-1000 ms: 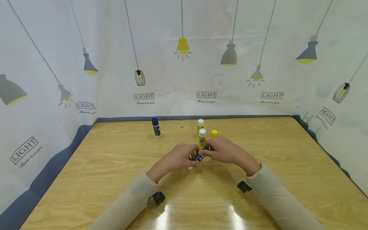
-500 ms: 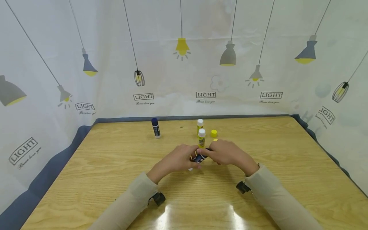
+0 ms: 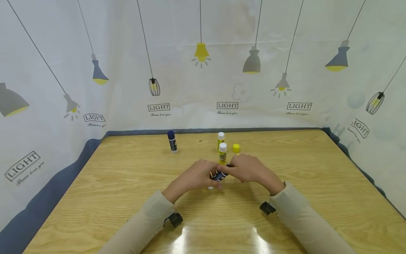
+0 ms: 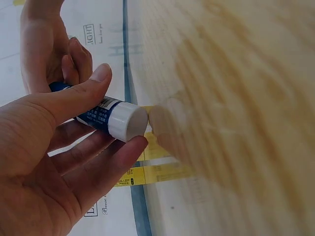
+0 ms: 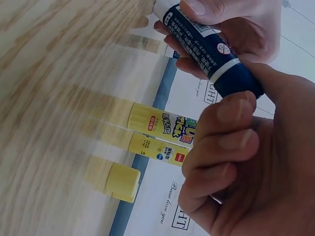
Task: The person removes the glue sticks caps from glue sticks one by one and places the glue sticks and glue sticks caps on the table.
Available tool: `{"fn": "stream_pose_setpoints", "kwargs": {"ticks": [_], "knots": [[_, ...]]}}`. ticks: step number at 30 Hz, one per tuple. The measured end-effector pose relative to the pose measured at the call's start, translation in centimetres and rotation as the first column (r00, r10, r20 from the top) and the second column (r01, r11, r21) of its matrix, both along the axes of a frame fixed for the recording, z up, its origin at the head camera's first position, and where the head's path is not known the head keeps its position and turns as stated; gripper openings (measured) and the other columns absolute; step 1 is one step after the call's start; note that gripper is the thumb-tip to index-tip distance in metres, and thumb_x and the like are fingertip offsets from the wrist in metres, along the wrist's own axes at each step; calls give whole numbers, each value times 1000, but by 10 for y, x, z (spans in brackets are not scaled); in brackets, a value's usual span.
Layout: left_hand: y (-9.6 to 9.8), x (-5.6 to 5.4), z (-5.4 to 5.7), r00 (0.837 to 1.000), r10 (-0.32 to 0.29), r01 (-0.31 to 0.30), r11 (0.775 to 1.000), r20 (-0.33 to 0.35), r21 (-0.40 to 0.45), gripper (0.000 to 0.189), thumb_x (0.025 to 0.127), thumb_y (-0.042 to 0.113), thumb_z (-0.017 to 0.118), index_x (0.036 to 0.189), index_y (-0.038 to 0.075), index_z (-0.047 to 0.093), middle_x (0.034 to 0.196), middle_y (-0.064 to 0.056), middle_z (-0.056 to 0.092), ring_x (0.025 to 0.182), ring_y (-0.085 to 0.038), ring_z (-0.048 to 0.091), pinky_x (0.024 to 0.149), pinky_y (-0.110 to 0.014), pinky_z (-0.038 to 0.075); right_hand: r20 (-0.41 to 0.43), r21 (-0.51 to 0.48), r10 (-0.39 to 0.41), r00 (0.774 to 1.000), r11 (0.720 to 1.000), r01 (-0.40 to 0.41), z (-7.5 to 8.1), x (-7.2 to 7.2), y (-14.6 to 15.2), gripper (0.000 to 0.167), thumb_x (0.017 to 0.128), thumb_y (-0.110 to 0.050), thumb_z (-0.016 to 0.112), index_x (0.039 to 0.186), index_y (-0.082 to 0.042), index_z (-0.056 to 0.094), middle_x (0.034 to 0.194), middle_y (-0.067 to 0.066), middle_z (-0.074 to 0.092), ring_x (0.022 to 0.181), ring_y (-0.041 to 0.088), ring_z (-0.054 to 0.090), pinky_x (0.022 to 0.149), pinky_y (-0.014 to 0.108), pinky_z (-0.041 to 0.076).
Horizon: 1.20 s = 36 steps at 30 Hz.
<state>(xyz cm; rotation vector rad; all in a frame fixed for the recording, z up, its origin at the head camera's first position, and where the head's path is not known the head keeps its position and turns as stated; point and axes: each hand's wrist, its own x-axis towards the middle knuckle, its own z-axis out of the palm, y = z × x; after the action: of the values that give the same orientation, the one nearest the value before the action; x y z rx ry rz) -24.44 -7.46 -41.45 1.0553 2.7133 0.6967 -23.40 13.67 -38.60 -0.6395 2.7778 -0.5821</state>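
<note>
A dark blue glue stick [image 5: 197,43] with a white base tilts between both hands above the table. My left hand [image 3: 199,173] grips its body, the thumb on one side and the fingers under it; the white base [image 4: 129,121] points out past the fingers. At the other end, my right hand [image 3: 250,169] pinches the dark blue cap [image 5: 237,81]; a white band shows between cap and body. Just beyond the hands stand two yellow glue sticks, the nearer glue stick [image 3: 223,152] and the farther one [image 3: 221,138], white ends up. A yellow cap [image 3: 236,148] sits beside them.
Another dark blue glue stick [image 3: 172,141] stands upright at the back left of the wooden table [image 3: 127,176]. A small yellow bit shows behind the right knuckles, mostly hidden. A lamp-print cloth [image 3: 190,88] hangs behind the table.
The right hand has shifted slightly toward me, its fingers closing in around the cap end of the glue stick. The left hand has stayed nearly still. Little differs over the last half second.
</note>
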Motion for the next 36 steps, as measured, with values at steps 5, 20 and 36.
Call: {"fn": "stream_pose_setpoints", "kwargs": {"ticks": [5, 20, 36], "knots": [[0, -1, -2, 1000, 9, -9, 1000, -6, 18, 41, 79, 38, 90, 110, 18, 74, 88, 8, 73, 74, -1, 63, 66, -21, 51, -19, -16, -7, 1000, 1000, 7, 0, 0, -1, 63, 103, -63, 49, 54, -23, 45, 49, -9, 37, 46, 7, 34, 46, 23, 25], [-3, 0, 0, 994, -1, 1, 1000, -105, -7, 34, 81, 40, 88, 106, 19, 79, 84, 10, 76, 66, 1, 59, 62, -21, 45, 50, -140, 111, 993, 985, -103, -3, -7, 2, 65, 108, -51, 48, 62, -7, 64, 46, -8, 46, 42, 7, 39, 48, 23, 32], [-2, 2, 1, 995, -16, 14, 1000, -94, -28, 23, 88, 35, 83, 101, 16, 78, 83, 5, 77, 58, -1, 55, 57, -20, 39, 42, -168, 162, 986, 974, -153, -7, -10, 1, 58, 110, -44, 47, 65, -9, 59, 52, -7, 45, 47, 7, 35, 52, 23, 31]]}}
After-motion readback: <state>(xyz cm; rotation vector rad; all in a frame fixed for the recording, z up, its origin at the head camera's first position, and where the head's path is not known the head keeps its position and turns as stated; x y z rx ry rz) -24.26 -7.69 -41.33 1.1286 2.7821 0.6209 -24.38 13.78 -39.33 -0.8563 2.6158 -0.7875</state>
